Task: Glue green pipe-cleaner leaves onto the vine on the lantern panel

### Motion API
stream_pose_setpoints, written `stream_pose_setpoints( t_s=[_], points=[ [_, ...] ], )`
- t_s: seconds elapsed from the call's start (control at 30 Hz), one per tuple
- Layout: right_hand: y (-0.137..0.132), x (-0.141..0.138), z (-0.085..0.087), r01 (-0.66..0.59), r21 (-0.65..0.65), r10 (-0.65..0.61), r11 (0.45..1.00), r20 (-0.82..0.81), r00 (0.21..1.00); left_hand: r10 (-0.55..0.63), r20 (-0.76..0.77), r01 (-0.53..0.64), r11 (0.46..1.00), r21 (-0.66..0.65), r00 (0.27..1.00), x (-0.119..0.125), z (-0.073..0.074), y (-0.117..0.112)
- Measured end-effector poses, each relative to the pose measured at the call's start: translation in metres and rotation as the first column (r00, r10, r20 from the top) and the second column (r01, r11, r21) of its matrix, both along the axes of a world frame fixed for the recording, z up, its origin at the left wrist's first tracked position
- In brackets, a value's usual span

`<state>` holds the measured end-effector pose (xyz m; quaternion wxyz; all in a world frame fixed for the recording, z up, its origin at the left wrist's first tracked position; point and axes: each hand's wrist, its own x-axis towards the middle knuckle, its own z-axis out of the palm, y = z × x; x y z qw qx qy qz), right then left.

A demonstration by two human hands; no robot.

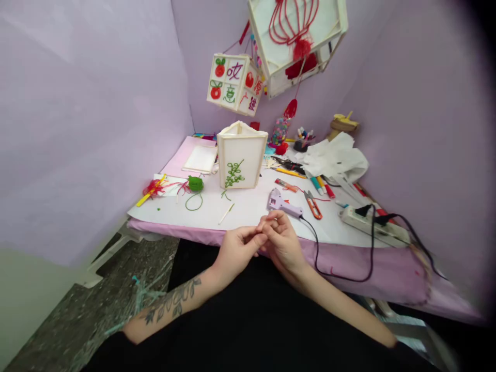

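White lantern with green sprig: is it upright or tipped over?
Upright: the lantern stands on the table, triangular top facing up.

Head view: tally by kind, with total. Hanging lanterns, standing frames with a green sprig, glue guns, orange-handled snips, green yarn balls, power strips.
Hanging lanterns: 2
Standing frame with green sprig: 1
Glue gun: 1
Orange-handled snips: 1
Green yarn ball: 1
Power strip: 1
Total: 7
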<state>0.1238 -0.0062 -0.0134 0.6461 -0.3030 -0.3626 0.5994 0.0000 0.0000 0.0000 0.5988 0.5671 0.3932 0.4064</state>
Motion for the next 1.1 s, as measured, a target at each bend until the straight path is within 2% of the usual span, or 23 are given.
stream_pose_setpoints(
  t_s=[0.3, 0.5, 0.63, 0.73, 0.9, 1.1],
  points=[
    [-0.001, -0.002, -0.001, -0.006, 0.016, 0.007, 1.0, -0.058, 0.998, 0.067, -0.09, -0.057, 0.993, 0.104, 0.994, -0.003, 0.003, -0.004],
    [0.0, 0.003, -0.008, 0.145, 0.097, -0.157, 0.985, 0.124, 0.98, 0.101, -0.103, -0.079, 0.976, 0.201, 0.99, -0.007, 0.0, 0.001],
    [0.001, 0.019, -0.007, 0.164, 0.184, -0.227, 0.969, 0.409, 0.884, 0.106, -0.112, -0.071, 0.957, 0.281, 0.988, -0.01, 0.0, 0.003],
    [0.0, 0.029, -0.003, 0.085, 0.255, -0.226, 0.963, 0.595, 0.771, 0.123, -0.131, -0.065, 0.922, 0.381, 0.984, -0.013, -0.001, 0.004],
    [-0.005, 0.03, 0.007, 0.019, 0.357, -0.279, 0.934, 0.693, 0.665, 0.165, -0.165, -0.044, 0.825, 0.564, 0.972, -0.014, -0.003, 0.005],
    [-0.007, 0.024, 0.01, 0.048, 0.364, -0.31, 0.93, 0.709, 0.633, 0.174, -0.22, 0.008, 0.766, 0.643, 0.96, -0.014, -0.004, 0.004]
  ],
)
